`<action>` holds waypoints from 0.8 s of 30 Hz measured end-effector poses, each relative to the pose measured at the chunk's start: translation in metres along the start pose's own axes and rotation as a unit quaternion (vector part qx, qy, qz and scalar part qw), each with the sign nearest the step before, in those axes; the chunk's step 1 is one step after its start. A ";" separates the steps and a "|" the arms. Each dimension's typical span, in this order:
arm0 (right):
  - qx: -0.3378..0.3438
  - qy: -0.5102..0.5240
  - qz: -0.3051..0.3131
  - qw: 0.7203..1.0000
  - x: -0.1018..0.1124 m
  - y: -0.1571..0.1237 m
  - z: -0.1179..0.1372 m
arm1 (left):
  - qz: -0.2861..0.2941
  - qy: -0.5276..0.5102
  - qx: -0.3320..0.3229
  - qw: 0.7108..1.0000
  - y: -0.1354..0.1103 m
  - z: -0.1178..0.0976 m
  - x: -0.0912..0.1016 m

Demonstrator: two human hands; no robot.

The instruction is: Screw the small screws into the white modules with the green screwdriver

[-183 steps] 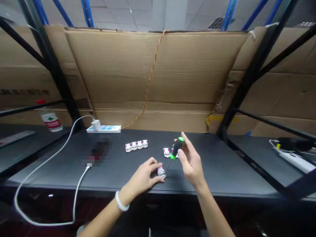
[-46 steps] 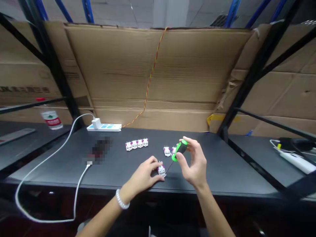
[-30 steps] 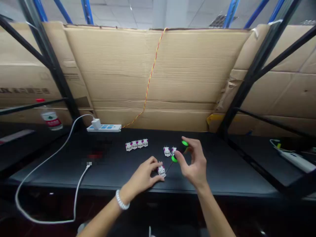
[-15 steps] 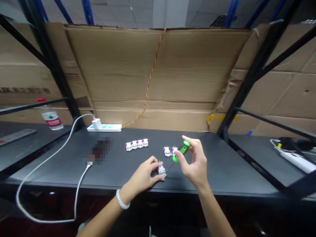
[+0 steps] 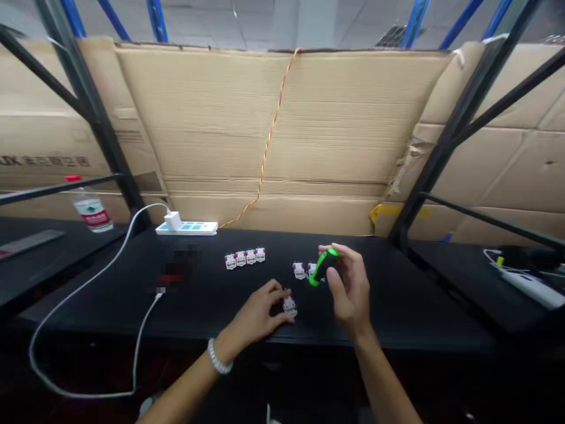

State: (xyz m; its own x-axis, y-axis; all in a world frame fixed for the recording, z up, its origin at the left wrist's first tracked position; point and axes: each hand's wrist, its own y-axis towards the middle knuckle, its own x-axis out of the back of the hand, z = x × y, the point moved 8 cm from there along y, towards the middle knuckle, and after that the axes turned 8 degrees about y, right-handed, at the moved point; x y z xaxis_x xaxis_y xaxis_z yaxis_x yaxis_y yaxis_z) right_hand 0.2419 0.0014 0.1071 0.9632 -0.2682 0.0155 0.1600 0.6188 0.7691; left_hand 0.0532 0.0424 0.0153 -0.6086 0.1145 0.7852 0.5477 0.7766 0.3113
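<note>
On the dark table near its front edge, my left hand point(image 5: 263, 311) grips a small white part with purple bits point(image 5: 289, 305) between thumb and fingers. To its right, my right hand point(image 5: 351, 285) is raised with a green-and-black screwdriver point(image 5: 324, 266) held between thumb and fingers. The screwdriver's shaft cannot be made out against the dark surface. Behind the screwdriver lie two similar white parts, one point(image 5: 299, 270) in plain view and the other point(image 5: 312, 269) partly covered by the handle. A row of several more white-and-purple parts point(image 5: 245, 257) sits further back to the left.
A white power strip point(image 5: 187, 228) with a plugged-in charger point(image 5: 173, 221) lies at the back left, its white cable point(image 5: 95, 275) looping forward. Beyond the left post stands a water bottle point(image 5: 92, 206). Cardboard point(image 5: 273, 135) walls the back; dark metal posts point(image 5: 435, 153) flank the table.
The screwdriver has tilted in my right hand, and its fingers have closed further around the handle. My left hand and the white part stay put. The picture's brightness has shifted.
</note>
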 end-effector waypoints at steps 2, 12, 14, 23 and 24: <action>0.015 -0.039 -0.009 0.999 0.000 0.002 0.003 | 0.002 0.000 0.000 1.000 0.000 0.000 0.000; 0.009 -0.061 0.013 0.998 -0.004 0.002 0.006 | 0.001 -0.004 -0.003 1.000 0.000 -0.001 0.000; 0.009 -0.051 0.023 0.998 -0.006 0.001 0.007 | -0.004 -0.003 -0.005 1.000 0.000 0.000 0.000; 0.021 -0.094 -0.015 0.995 -0.003 0.002 0.008 | -0.002 -0.004 -0.003 1.000 0.001 -0.002 0.001; 0.014 -0.084 -0.004 0.996 -0.004 0.002 0.006 | -0.001 -0.002 -0.002 1.000 0.001 -0.002 0.001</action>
State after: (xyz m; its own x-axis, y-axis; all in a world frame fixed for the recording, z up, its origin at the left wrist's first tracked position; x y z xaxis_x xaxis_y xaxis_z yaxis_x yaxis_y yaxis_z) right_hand 0.2372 -0.0009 0.1122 0.9114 -0.3955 0.1140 0.1597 0.5950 0.7877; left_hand 0.0544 0.0417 0.0172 -0.6121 0.1150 0.7824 0.5488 0.7741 0.3155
